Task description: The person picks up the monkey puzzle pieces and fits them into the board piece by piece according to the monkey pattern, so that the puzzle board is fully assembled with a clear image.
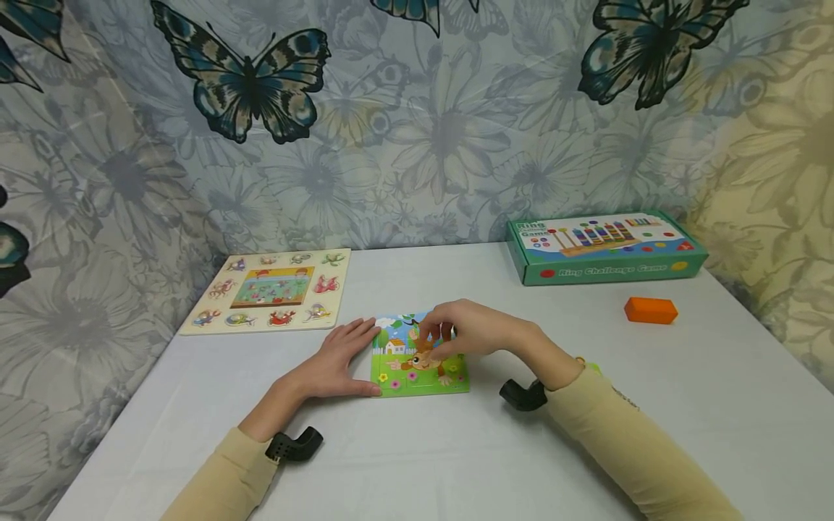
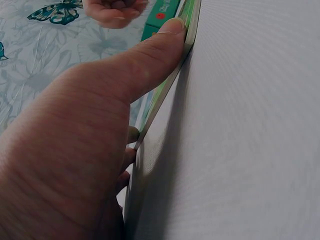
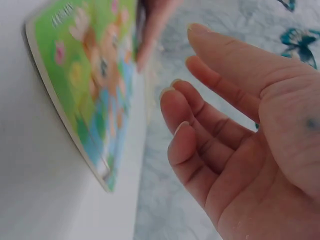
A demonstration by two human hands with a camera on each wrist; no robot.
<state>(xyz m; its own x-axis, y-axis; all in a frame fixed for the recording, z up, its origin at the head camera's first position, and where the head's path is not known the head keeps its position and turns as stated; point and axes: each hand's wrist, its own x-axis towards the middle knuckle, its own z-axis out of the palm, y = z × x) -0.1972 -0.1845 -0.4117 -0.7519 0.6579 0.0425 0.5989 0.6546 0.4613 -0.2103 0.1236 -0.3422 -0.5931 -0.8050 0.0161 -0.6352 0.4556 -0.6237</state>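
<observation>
A small picture puzzle board [image 1: 417, 386] lies flat on the white table, showing a brown cartoon animal, a house and flowers on green. My left hand [image 1: 332, 369] rests at its left side with fingers straight. The left thumb touches the board's near edge [image 2: 193, 30], as the left wrist view shows. Over the picture hovers my right hand [image 1: 478, 330], its fingers loosely bent. In the right wrist view, nothing is between the right thumb and fingers [image 3: 181, 145], and they are apart from the board [image 3: 75, 95].
A cream board with sea-animal pictures [image 1: 218, 316] lies at the back left. A green Ring Challenge Game box [image 1: 612, 272] stands at the back right, with an orange block [image 1: 651, 310] in front of it. Butterfly-printed cloth [image 1: 417, 145] hangs behind the table [image 1: 417, 463].
</observation>
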